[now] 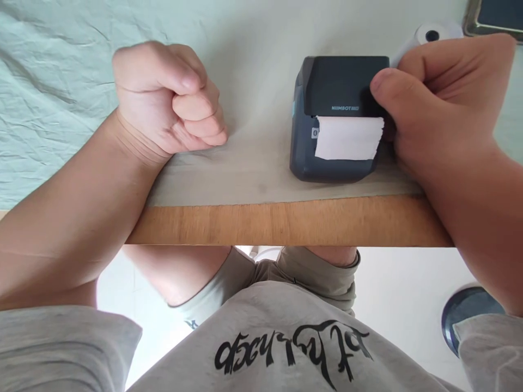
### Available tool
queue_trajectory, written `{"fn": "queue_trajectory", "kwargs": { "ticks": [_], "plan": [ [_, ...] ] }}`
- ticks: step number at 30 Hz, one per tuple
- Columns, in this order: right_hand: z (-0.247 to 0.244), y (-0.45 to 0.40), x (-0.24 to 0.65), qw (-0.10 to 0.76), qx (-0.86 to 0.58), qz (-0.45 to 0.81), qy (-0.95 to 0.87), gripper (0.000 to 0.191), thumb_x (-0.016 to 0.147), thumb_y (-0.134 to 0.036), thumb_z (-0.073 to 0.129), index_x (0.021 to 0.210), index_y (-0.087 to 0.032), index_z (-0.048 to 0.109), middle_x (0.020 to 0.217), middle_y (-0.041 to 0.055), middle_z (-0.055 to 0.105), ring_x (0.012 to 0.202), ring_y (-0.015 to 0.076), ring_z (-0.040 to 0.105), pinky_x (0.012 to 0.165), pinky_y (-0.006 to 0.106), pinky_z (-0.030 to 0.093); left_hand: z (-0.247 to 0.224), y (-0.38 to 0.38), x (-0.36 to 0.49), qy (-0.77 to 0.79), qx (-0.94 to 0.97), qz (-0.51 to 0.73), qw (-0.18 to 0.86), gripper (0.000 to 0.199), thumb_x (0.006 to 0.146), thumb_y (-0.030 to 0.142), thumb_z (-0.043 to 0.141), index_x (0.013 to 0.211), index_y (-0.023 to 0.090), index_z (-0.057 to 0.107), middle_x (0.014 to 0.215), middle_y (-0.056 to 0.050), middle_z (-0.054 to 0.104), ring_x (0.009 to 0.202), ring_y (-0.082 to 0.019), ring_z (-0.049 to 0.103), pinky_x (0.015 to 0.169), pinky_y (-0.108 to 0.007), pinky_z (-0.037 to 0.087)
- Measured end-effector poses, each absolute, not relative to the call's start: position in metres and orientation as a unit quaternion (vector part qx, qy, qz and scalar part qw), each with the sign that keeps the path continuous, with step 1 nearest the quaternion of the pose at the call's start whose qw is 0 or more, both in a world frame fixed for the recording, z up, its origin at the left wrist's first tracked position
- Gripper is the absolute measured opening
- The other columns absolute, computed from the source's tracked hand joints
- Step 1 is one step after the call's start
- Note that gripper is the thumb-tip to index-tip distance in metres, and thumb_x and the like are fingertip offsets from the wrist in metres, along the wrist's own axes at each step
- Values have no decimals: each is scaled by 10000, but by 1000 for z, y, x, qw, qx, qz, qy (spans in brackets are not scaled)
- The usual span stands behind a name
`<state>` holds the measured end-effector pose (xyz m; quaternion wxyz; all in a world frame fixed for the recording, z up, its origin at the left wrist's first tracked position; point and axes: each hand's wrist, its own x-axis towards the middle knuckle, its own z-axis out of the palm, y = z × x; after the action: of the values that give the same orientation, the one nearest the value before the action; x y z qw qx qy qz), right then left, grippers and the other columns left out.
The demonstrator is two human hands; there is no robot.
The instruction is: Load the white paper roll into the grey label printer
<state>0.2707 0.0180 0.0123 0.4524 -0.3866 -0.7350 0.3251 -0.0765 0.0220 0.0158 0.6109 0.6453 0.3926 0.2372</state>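
Observation:
A dark label printer [343,81] marked NIIMBOT stands on the cloth near the table's front edge. From the slot under its lid hangs a short white paper strip [349,137] with a ragged edge. My right hand [445,103] grips the printer's right side, its thumb on the upper right edge of the lid; the curled fingers are partly hidden. Left of the printer and apart from it, my left hand [171,98] rests closed in a fist, with nothing showing in it. A white paper roll [420,35] lies behind my right hand, partly covered by it.
A pale green, wrinkled cloth [53,109] covers the table, leaving a bare wooden front edge [278,223]. In the top right corner is part of a dark tray-like object with a metallic rim [472,27]. Below, a dark round object [461,316] is on the floor at right.

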Motion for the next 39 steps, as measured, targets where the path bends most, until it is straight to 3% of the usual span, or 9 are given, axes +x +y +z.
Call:
{"fn": "queue_trajectory", "kwargs": {
  "ticks": [3,5,8,12,18,26,29,33,39],
  "plan": [
    [14,15,272,442,-408,328,-728,552,886,20,655,528,-148,270,512,-51,184,522,2,165,546,316,91,10,19,-80,391,654,252,597,143,944,269,329,863,338,235,790,55,143,535,-18,384,609,-328,426],
    [15,13,274,424,-435,322,-726,626,993,-118,719,552,-143,275,536,-46,207,537,-1,179,565,310,109,2,20,-88,395,663,239,589,156,951,440,455,882,323,380,765,14,358,725,-243,718,635,-528,523],
    [15,16,277,412,-425,327,-737,773,1016,-386,850,541,-165,282,518,-36,207,522,26,176,558,360,119,-8,23,-101,404,684,215,568,404,1008,584,414,1039,228,603,908,-98,631,990,-415,830,744,-742,561],
    [9,23,279,418,-406,352,-732,923,925,-709,904,515,-193,257,488,-37,203,485,41,171,528,362,102,-9,23,-101,397,694,219,559,494,1002,659,469,998,198,647,929,-107,706,975,-389,834,748,-718,582],
    [4,22,278,442,-398,362,-718,968,803,-889,885,519,-205,261,440,-57,239,449,34,172,452,333,86,1,15,-86,423,666,232,569,500,1025,644,486,890,187,636,802,-69,653,897,-354,824,727,-677,571],
    [1,22,283,424,-384,371,-731,843,997,-645,858,556,-187,304,487,-52,324,487,29,235,496,293,137,-8,11,-91,455,672,208,547,702,977,865,442,852,195,612,828,-77,619,919,-349,825,755,-723,572],
    [2,21,284,419,-384,373,-733,750,1039,-410,833,569,-189,292,501,-52,313,497,33,231,503,288,137,-9,10,-92,459,665,215,548,694,902,937,554,723,269,502,663,20,424,746,-242,756,742,-661,580],
    [7,18,282,411,-384,380,-734,640,1016,-178,760,576,-181,296,495,-58,308,494,27,231,494,271,134,-3,7,-86,433,618,235,612,747,839,745,754,632,323,173,605,90,162,578,-123,581,712,-550,533],
    [12,16,280,402,-388,387,-734,571,985,-90,704,596,-175,295,505,-54,304,498,30,229,458,250,115,2,8,-83,390,583,234,673,728,834,577,770,605,328,125,550,82,195,453,-46,340,583,-411,444]
  ]
}}
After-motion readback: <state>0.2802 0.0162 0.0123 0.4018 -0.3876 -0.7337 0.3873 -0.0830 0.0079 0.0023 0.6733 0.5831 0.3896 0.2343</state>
